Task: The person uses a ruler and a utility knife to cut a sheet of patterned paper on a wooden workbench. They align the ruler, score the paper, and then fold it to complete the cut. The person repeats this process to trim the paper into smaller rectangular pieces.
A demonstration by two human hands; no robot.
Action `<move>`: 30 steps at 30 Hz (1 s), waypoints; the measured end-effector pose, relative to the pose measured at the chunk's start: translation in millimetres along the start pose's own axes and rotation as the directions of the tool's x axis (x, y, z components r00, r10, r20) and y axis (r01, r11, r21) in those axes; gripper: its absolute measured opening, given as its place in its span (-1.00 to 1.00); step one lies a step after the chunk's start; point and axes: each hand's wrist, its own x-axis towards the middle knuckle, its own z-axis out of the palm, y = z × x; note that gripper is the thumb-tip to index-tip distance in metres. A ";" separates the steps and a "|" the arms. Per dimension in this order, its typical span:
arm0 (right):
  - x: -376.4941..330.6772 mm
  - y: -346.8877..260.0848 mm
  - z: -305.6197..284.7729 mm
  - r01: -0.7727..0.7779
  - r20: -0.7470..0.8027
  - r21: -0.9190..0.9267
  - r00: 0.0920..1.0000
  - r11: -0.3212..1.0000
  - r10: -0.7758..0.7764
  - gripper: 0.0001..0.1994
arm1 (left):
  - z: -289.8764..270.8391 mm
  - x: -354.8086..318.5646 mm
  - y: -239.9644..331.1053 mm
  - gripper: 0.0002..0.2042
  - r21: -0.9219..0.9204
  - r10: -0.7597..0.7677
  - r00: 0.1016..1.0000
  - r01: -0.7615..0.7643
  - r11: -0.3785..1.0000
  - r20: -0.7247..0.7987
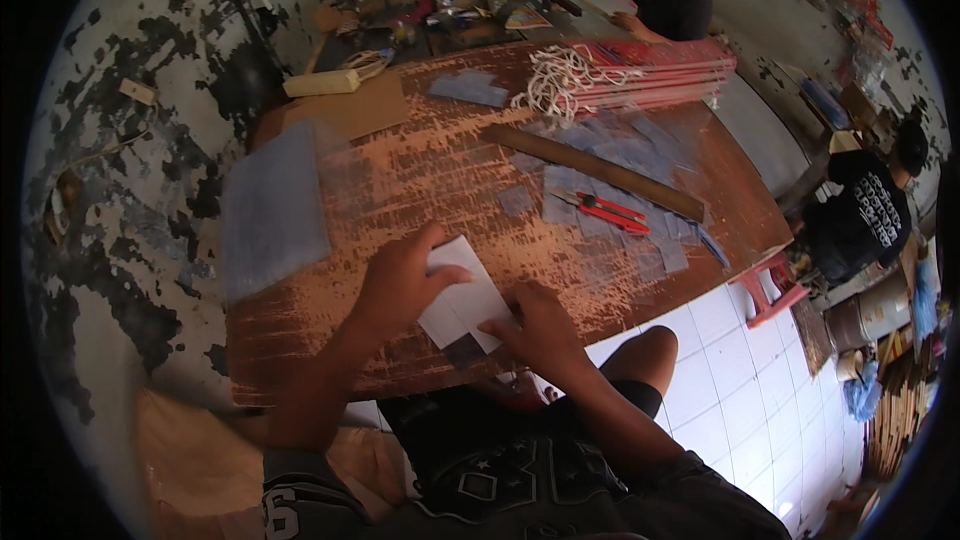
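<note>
A small white rectangular card (470,302) is held between my two hands, just above the near part of the worn wooden table. My left hand (398,278) grips its upper left side, with the thumb lying across the face. At the lower right edge, my right hand (540,328) pinches the card between thumb and fingers. A dark, see-through piece (464,351) shows at the card's near end; whether it is joined to the card I cannot tell. Red-handled scissors (612,213) lie to the right, on scattered clear plastic pieces (572,202).
A long brown wooden strip (600,172) crosses the plastic pieces. Red bundles with white cords (650,80) lie at the far right. A stack of clear sheets (277,210) rests at the left, near cardboard (370,108). Two other people (678,0) (868,202) sit beyond the table.
</note>
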 end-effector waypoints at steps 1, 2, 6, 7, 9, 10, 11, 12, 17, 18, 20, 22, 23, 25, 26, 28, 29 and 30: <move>-0.5 -2.3 -3.1 -0.034 0.037 0.018 0.999 0.999 0.034 -0.57 | -0.9 -3.0 4.5 -0.56 0.006 -0.002 1.000 0.002 1.000 0.004; -1.6 -8.4 -8.0 -0.070 0.075 0.035 0.995 0.997 0.067 -0.58 | -2.6 -5.4 8.2 -0.55 0.011 -0.004 1.000 0.004 1.000 0.009; -2.7 -20.0 -21.8 -0.123 0.195 0.110 0.976 0.986 0.100 -0.61 | -11.8 -11.5 16.3 -0.54 0.001 0.049 0.999 -0.049 0.999 0.009; -3.3 -17.6 -22.4 -0.115 0.208 0.166 0.975 0.979 0.079 -0.62 | -13.0 -11.0 18.0 -0.54 0.001 0.085 0.996 -0.085 0.996 0.000; -3.6 -12.2 -21.8 -0.098 0.229 0.277 0.973 0.956 0.034 -0.64 | -18.0 -8.5 22.4 -0.56 0.004 0.099 0.995 -0.099 0.995 0.022; -3.4 -12.6 -22.2 -0.094 0.255 0.284 0.967 0.954 0.019 -0.64 | -21.1 -7.0 24.7 -0.57 0.006 0.105 0.994 -0.106 0.994 0.033; -2.3 -13.8 -23.5 -0.089 0.279 0.291 0.960 0.953 0.004 -0.65 | -24.6 -5.7 27.5 -0.57 0.004 0.094 0.995 -0.094 0.996 0.042; -0.7 -15.3 -25.2 -0.084 0.303 0.298 0.953 0.951 -0.011 -0.65 | -28.5 -4.0 30.8 -0.57 0.003 0.083 0.995 -0.083 0.997 0.051; -1.0 -21.2 -24.4 -0.129 0.300 0.484 0.954 0.866 -0.026 -0.73 | -44.8 2.8 39.1 -0.52 0.072 0.140 0.990 -0.140 0.988 0.009; -0.1 -18.1 -22.3 -0.143 0.287 0.574 0.957 0.806 -0.035 -0.72 | -43.9 5.8 41.0 -0.52 0.080 0.218 0.972 -0.212 0.974 -0.084; 7.6 -10.9 -19.1 -0.156 0.240 0.678 0.971 0.718 -0.015 -0.73 | -38.7 0.6 41.2 -0.51 0.102 0.286 0.910 -0.268 0.958 -0.300; 14.2 -7.6 -22.3 -0.172 0.190 0.770 0.981 0.614 0.037 -0.72 | -29.7 -4.7 39.5 -0.52 0.104 0.270 0.799 -0.255 0.961 -0.537; 18.7 -10.3 -27.9 -0.173 0.164 0.815 0.984 0.554 0.066 -0.72 | -20.6 -9.6 37.0 -0.54 -0.116 0.131 0.795 -0.245 0.962 -0.592; 20.8 -11.7 -30.3 -0.162 0.125 0.867 0.986 0.471 0.109 -0.71 | 10.8 -32.1 24.8 -0.57 -0.522 -0.170 0.778 -0.227 0.822 -0.605; 22.2 -11.1 -31.4 -0.148 0.100 0.875 0.987 0.461 0.126 -0.71 | 28.8 -38.7 16.2 -0.63 -0.582 -0.139 0.827 -0.254 0.772 -0.545; 23.5 -11.8 -29.8 -0.132 0.073 0.889 0.986 0.438 0.150 -0.70 | 63.0 -56.4 8.6 -0.72 -0.773 -0.249 0.903 -0.127 0.621 -0.349; 22.5 -12.6 -26.8 -0.133 0.069 0.893 0.985 0.430 0.160 -0.70 | 77.6 -63.4 12.2 -0.75 -0.873 -0.375 0.908 0.021 0.488 -0.188; 21.1 -13.7 -23.9 -0.134 0.068 0.897 0.983 0.422 0.169 -0.71 | 86.5 -66.0 17.0 -0.71 -0.900 -0.374 0.917 0.044 0.435 -0.136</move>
